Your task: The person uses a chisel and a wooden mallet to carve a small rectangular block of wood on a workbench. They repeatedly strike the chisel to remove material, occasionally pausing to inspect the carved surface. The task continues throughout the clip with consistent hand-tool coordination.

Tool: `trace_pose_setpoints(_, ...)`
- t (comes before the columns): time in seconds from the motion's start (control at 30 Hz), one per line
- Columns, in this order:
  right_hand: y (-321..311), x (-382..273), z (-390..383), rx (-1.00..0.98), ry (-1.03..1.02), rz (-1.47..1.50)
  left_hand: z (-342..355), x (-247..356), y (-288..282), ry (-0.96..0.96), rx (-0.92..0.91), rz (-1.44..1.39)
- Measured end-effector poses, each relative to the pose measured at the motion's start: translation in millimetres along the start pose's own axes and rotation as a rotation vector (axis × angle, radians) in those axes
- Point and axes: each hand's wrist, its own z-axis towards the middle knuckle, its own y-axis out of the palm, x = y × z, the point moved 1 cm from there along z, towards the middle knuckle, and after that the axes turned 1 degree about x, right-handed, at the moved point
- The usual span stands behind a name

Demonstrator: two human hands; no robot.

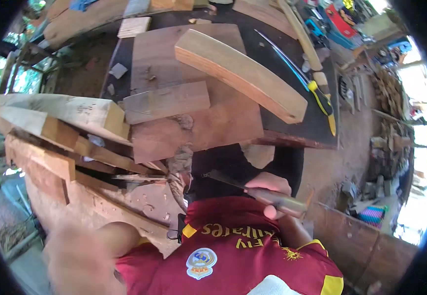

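Nearest the camera the left hand (78, 258) is blurring past, its fingers unreadable, while the right hand (271, 189) is clamping its fingers on a chisel (253, 191) over the lap, beyond which a curved wooden piece (240, 73) is lying across boards on the dark surface (317, 125).

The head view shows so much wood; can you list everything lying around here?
Curved wooden piece: one, pale tan, atop the workbench.
Flat boards: several, reddish brown, on the dark workbench.
Stacked planks: several, tan, at left.
Handsaw: one, yellow-black handle, right side of the bench.
Wood pile: brown, far right.
Chisel: one, dark blade, wooden handle, in the right hand.
Right hand: fingers closed around the chisel.
Left hand: blurred, lower left, seems empty.
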Motion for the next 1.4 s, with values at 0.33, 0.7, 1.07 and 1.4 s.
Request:
trace_pose_setpoints(0.33,-24.7,5.7,2.7,0.053,0.205,-0.059,-77.0,-16.4,202.4,-0.119,-0.350,0.066)
trace_pose_setpoints(0.7,-7.5,31.5,13.6,-0.145,0.085,-0.293,-62.8,-18.7,249.5,-0.199,-0.608,0.311)
trace_pose_setpoints(1.07,-12.0,48.5,-4.2,-0.184,0.084,-0.327,13.6,-0.2,228.8,0.216,-0.322,0.539)
trace_pose_setpoints(1.4,-24.0,57.9,-29.7,-0.250,0.394,-0.333,30.1,-49.1,219.7,0.186,-0.475,0.667)
